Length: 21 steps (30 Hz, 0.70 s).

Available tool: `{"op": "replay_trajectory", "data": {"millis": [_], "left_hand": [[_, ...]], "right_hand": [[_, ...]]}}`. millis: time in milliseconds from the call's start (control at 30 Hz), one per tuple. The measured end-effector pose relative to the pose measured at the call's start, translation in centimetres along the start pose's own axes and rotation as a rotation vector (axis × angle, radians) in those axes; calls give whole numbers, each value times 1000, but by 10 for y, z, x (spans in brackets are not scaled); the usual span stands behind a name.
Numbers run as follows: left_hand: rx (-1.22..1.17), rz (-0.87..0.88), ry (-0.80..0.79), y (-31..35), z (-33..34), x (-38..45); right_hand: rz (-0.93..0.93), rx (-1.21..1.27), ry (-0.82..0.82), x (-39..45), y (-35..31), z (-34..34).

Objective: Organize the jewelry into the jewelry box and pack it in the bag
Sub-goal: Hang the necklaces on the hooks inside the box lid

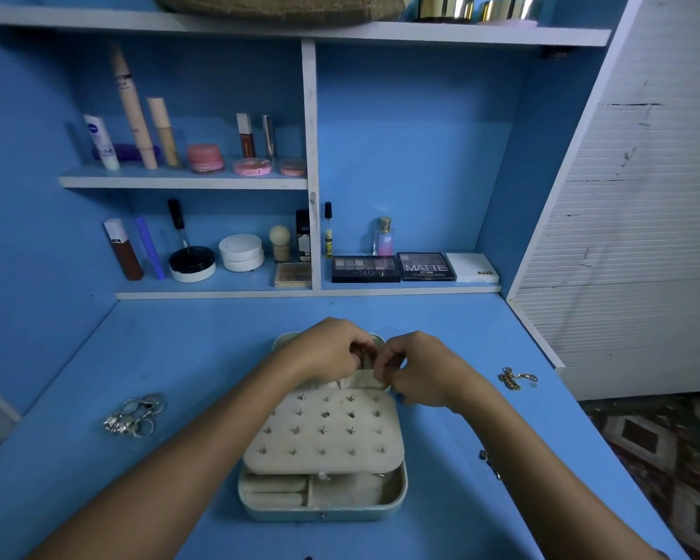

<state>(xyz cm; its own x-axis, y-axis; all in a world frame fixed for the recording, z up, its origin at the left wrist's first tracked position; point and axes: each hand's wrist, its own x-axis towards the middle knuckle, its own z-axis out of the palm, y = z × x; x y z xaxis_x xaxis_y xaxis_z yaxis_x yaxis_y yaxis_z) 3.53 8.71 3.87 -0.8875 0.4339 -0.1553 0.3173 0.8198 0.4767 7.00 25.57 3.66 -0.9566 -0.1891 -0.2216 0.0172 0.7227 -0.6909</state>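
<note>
cream jewelry box (323, 497) lies open under both hands (332, 349), fingers curled, pinching something unclear.

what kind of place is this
Most likely a home vanity or dressing table: blue shelves hold makeup tubes and compacts, eyeshadow palettes sit by a perfume bottle, and an open jewelry box sits on the desktop.

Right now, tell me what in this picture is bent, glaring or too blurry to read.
Head view: wide-angle lens bows the top shelf and tilts the side walls outward; gold jars throw bright glare; light is soft, shadows faint; whatever the left hand and right hand pinch over the jewelry box is too small to identify.
</note>
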Motion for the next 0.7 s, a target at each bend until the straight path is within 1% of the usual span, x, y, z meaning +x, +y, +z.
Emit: {"op": "replay_trajectory", "data": {"millis": [100, 267, 467, 633, 700], "left_hand": [[-4, -33, 0, 3, -2, -2], [-7, -109, -62, 7, -5, -5], [-166, -147, -118, 10, -11, -8], [-159, -163, -107, 13, -8, -9], [-119, -157, -91, 15, -7, -10]], "right_hand": [[-3, 14, 8, -1, 0, 0], [-4, 35, 18, 0, 2, 2], [-4, 49, 27, 0, 3, 2], [7, 22, 18, 2, 1, 3], [17, 10, 25, 3, 0, 4]]}}
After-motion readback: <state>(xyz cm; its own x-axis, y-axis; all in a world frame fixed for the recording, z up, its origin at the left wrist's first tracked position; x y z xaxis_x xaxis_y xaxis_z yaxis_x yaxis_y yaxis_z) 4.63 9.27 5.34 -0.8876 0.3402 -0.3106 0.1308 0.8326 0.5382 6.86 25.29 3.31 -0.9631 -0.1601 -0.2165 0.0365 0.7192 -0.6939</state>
